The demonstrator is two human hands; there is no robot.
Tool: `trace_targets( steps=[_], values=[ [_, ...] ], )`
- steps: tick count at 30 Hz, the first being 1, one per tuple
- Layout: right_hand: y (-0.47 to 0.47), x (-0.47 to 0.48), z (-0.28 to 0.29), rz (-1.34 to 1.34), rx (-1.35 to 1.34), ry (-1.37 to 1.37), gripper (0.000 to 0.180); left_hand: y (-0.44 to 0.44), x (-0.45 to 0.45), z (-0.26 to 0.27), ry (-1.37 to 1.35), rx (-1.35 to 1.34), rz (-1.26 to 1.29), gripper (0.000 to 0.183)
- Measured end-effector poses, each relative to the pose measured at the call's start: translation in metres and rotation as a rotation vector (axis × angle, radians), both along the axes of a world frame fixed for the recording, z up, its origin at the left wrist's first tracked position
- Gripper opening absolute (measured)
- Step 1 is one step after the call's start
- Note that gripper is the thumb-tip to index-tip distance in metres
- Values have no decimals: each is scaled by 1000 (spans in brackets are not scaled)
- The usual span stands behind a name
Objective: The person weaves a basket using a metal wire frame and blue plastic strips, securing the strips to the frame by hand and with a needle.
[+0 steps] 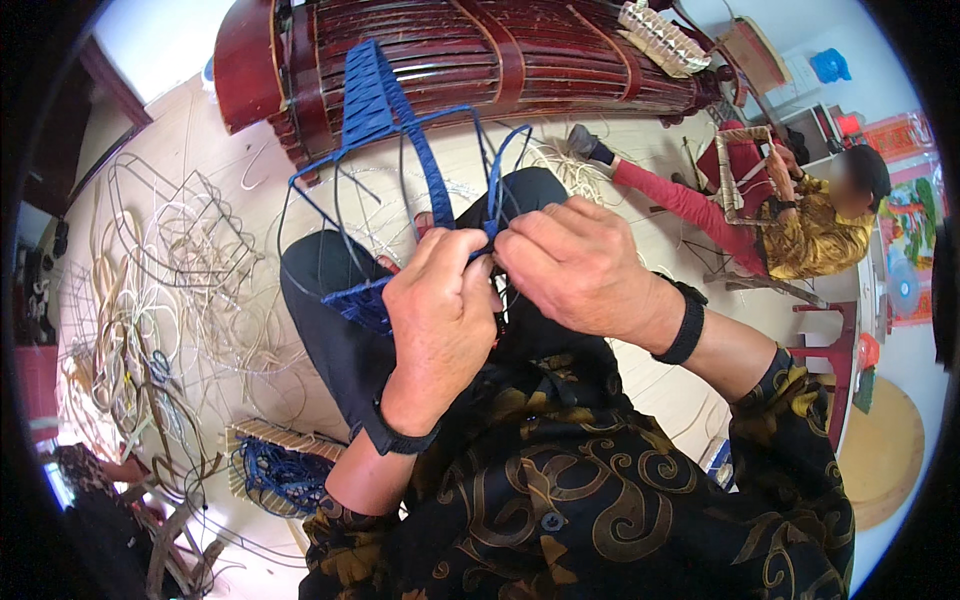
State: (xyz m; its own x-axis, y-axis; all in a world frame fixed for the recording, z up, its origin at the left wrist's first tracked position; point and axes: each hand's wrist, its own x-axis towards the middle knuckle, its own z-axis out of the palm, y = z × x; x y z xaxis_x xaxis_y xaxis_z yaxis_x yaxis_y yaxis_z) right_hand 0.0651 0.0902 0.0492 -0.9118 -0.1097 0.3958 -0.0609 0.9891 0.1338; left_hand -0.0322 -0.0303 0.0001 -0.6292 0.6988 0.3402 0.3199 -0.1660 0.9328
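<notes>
A wire basket frame partly wrapped in blue strip (367, 94) rests over my lap, its broad handle woven in blue and rising away from me. My left hand (442, 307) pinches the wrapped rim at the near side, thumb against the fingers. Close beside it, my right hand (566, 262) has its fingers curled on the same rim, next to a raised blue loop (495, 172). A woven blue part (360, 307) of the basket shows left of my left hand. The strip right between my fingertips is mostly hidden.
Loose pale strips (135, 337) and bare wire frames (225, 240) lie on the floor at left. A woven basket (281, 469) holds blue strips at lower left. A dark red wooden bench (450, 60) stands ahead. At right a seated person (817, 225) holds a pale frame (724, 172).
</notes>
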Motion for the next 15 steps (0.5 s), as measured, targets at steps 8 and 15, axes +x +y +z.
trace_targets(
  steps=[8, 15],
  values=[
    [-20, -5, 0, -176, -328, 30, 14, -2, -2, 2, 53, -35, 34, 16],
    [-33, -6, 4, -454, -918, -15, 16, 1, 0, 2, 90, 53, 59, 16]
  ],
)
